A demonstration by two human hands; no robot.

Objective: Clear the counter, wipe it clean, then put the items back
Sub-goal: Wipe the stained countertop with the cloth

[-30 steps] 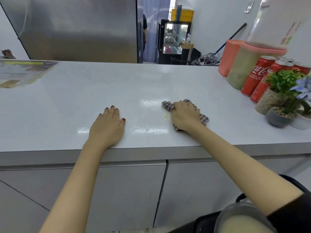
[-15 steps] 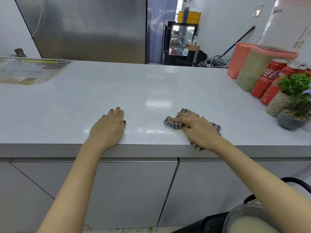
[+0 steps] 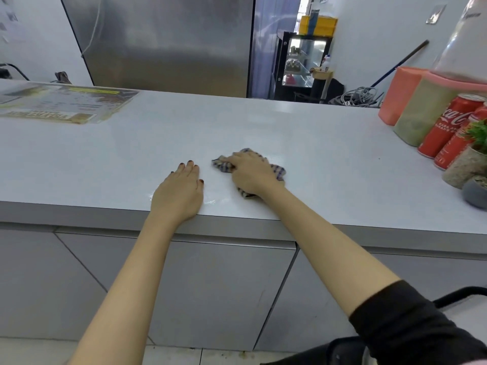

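Observation:
A white counter (image 3: 263, 133) fills the middle of the head view. My right hand (image 3: 250, 173) lies on a checked cloth (image 3: 278, 171) near the front edge, fingers bent over the bunched fabric and pressing it to the surface. Cloth edges stick out left and right of the hand. My left hand (image 3: 179, 191) rests flat on the counter just to the left, fingers straight, holding nothing. At the right end stand red cola cans (image 3: 445, 127), a container of green powder with a pink lid (image 3: 421, 111), an orange container (image 3: 398, 93) and small potted plants (image 3: 471, 159).
A laminated menu sheet (image 3: 60, 104) lies flat at the counter's far left. A steel fridge (image 3: 163, 40) stands behind the counter. Grey cabinet doors (image 3: 210, 285) are below the front edge. A large clear jar (image 3: 466, 43) sits on the green container.
My right hand has slid the cloth leftward, closer to my left hand. The left hand has stayed flat in place. The camera view has shifted right and down.

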